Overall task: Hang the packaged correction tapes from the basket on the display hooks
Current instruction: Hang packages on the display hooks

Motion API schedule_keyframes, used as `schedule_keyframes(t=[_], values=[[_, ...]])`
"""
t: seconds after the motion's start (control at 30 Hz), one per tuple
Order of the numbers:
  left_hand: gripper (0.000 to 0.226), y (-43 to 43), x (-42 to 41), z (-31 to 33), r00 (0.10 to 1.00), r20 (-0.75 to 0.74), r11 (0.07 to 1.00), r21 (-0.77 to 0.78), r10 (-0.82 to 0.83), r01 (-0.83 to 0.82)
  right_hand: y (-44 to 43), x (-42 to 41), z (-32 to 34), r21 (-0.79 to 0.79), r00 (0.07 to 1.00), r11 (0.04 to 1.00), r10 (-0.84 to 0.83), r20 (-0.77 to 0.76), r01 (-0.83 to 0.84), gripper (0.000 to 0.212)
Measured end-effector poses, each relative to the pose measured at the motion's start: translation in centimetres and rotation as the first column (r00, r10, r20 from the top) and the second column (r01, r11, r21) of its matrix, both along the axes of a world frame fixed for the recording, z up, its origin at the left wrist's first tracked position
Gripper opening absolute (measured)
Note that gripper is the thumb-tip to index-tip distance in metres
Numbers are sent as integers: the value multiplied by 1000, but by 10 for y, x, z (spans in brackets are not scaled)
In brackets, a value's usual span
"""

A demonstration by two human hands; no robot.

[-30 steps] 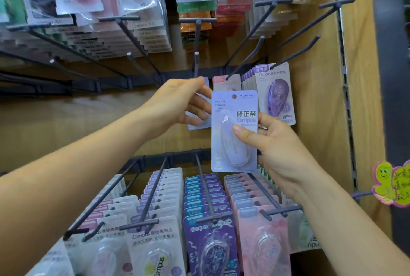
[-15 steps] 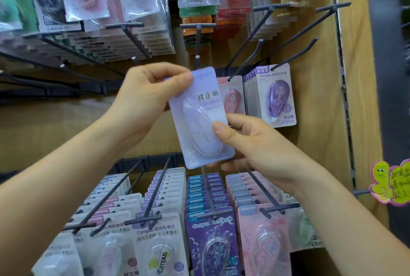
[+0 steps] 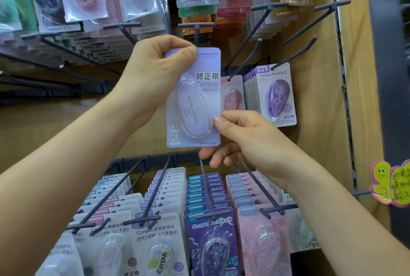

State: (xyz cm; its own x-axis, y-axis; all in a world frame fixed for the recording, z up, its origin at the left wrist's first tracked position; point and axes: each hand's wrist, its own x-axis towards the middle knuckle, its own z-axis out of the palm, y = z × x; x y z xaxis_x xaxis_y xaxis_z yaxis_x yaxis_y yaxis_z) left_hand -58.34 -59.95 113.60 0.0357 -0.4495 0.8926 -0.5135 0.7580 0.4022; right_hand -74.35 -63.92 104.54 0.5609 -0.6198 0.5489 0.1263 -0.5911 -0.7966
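A pale lilac packaged correction tape [image 3: 193, 98] stands upright in front of the middle row of display hooks. My left hand [image 3: 153, 76] pinches its top left corner between thumb and fingers. My right hand [image 3: 241, 140] pinches its lower right edge, with the other fingers curled below the pack. An empty dark hook [image 3: 196, 31] points out just above the pack's top edge. The pack's hanging hole is hidden under my left thumb. The basket is out of view.
To the right hang a pink tape pack [image 3: 233, 96] and a stack of purple tape packs [image 3: 277, 93] on angled hooks. Below, full rows of packs [image 3: 208, 198] fill the lower hooks. Bare hooks [image 3: 295, 31] jut out at the upper right, beside the wooden side panel [image 3: 355, 98].
The pack went from upright to tilted left and is upright again, slightly higher. My left hand moved from behind it to pinching its top corner. My right hand slid to the lower right edge.
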Motion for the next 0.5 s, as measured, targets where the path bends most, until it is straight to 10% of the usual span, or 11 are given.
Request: schedule_keyframes(t=[0.5], values=[[23,-3,7,-17,990,-138,960,271,-28,65,-6,-2,-1,98,1000,995,-6,14,5,33]])
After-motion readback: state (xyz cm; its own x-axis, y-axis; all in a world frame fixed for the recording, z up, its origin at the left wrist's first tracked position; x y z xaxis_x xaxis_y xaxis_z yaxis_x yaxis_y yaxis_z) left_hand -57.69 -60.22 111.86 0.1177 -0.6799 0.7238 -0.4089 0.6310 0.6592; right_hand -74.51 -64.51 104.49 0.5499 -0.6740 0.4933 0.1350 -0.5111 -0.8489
